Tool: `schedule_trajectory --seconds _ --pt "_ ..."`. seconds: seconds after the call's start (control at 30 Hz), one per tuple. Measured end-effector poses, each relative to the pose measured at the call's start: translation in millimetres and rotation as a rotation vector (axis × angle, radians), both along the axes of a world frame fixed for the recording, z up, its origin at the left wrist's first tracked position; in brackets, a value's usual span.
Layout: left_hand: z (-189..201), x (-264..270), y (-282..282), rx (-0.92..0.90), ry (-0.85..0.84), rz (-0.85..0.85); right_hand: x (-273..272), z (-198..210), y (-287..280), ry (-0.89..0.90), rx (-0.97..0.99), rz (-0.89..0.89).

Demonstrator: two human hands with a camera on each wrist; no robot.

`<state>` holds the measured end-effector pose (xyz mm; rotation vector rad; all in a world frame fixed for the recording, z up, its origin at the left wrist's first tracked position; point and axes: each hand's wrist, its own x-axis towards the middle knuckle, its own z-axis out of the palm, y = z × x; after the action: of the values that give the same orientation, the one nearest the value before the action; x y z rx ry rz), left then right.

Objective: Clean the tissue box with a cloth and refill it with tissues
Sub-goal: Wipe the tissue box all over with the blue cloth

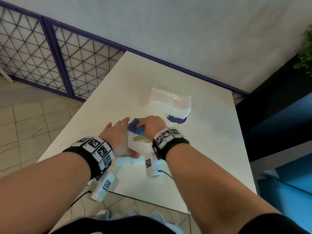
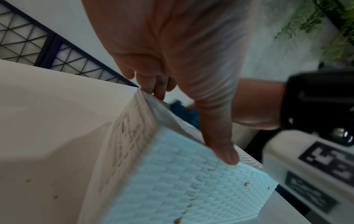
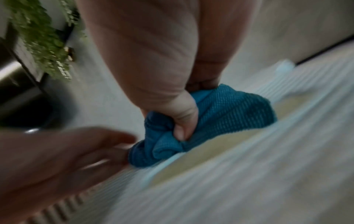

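Observation:
A white woven-pattern tissue box (image 1: 143, 146) stands on the white table (image 1: 211, 141) in front of me, its top slot showing. My left hand (image 1: 118, 132) lies along the box's left side with straight fingers, the thumb pressing on its near edge (image 2: 226, 154). My right hand (image 1: 152, 125) grips a bunched blue cloth (image 1: 135, 128) and holds it down on the far end of the box top (image 3: 249, 181). The right wrist view shows the cloth (image 3: 229, 112) wadded under curled fingers, with the left fingers (image 3: 86, 145) just beside it. A plastic-wrapped pack of tissues (image 1: 170, 103) lies behind the box.
A purple round object (image 1: 179, 120) peeks out from under the tissue pack. Small brown specks dot the box side (image 2: 246, 184) and the table (image 2: 55, 197). A blue seat (image 1: 287, 132) stands right of the table, a mesh railing (image 1: 50, 56) to the left, a plant (image 1: 305, 53) at far right.

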<state>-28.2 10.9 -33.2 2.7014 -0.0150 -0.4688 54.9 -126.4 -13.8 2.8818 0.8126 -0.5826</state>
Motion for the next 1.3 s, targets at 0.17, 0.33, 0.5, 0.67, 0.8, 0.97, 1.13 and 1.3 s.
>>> schedule_trajectory --seconds 0.17,0.33,0.5,0.67,0.8,0.97,1.13,1.3 --pt "9.8 0.9 -0.8 0.102 0.031 -0.02 -3.5 16.4 -11.6 0.045 0.066 -0.015" --pt "12.3 1.7 -3.0 0.118 0.031 -0.011 11.2 28.1 -51.5 0.018 -0.212 -0.155" --pt "16.0 3.7 -7.1 0.119 0.011 0.0 -20.2 17.3 18.8 -0.002 -0.043 -0.052" --pt "12.7 2.1 -3.1 0.148 0.0 -0.018 -11.4 8.1 -6.3 -0.013 -0.018 -0.032" --pt "6.5 0.9 -1.0 0.134 -0.001 -0.006 8.3 25.0 -78.5 0.003 -0.173 -0.207" --pt "1.2 -3.2 1.7 0.192 -0.046 -0.058 12.9 44.7 -87.4 -0.049 -0.173 -0.271" --pt "5.4 2.2 -10.9 0.398 -0.064 -0.015 6.7 56.1 -98.7 -0.126 0.035 -0.428" --pt "22.2 26.0 -1.4 0.397 0.0 -0.067 6.6 57.3 -99.0 -0.119 0.278 -0.513"
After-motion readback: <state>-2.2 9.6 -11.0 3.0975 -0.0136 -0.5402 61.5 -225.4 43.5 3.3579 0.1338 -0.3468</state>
